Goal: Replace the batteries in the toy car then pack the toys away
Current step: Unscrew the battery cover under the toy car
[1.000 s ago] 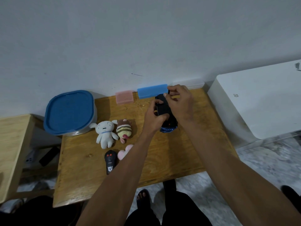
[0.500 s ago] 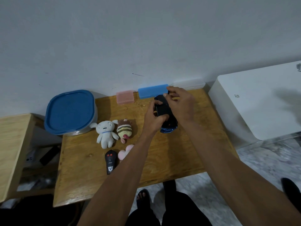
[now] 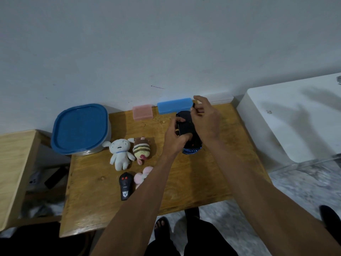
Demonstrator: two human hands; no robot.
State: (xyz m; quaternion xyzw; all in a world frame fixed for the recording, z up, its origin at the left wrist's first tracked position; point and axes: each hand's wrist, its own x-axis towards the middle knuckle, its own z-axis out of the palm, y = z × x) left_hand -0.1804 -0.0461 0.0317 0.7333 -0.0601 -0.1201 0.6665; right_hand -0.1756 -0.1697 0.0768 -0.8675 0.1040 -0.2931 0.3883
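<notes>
Hands meet over the back right part of the wooden counter [image 3: 184, 182], both on the toy car [image 3: 186, 126], which is turned black underside up, its blue body showing at the near end. The left hand [image 3: 175, 135] grips the car from the left, fingers curled round its side and thumb on the underside. The right hand [image 3: 204, 119] cups the car's right side while its thumb and forefinger pinch a small dark piece [image 3: 193, 104] at the far end; what that piece is cannot be told.

Along the counter's back edge, against the wall, lie a pink box [image 3: 142, 112] and a blue box [image 3: 174, 105], the blue one just behind the car. At the back left corner stands a tub with a blue lid [image 3: 80, 126], overhanging the edge. Near the middle left lie a white plush [image 3: 120, 152] and a striped brown plush [image 3: 141, 150], side by side. Toward the front edge lies a black remote [image 3: 125, 185] with two red buttons and a white emblem; its small lettering is too blurred to read. A pink plush [image 3: 142, 176] lies just beside it, partly hidden by the left forearm.
</notes>
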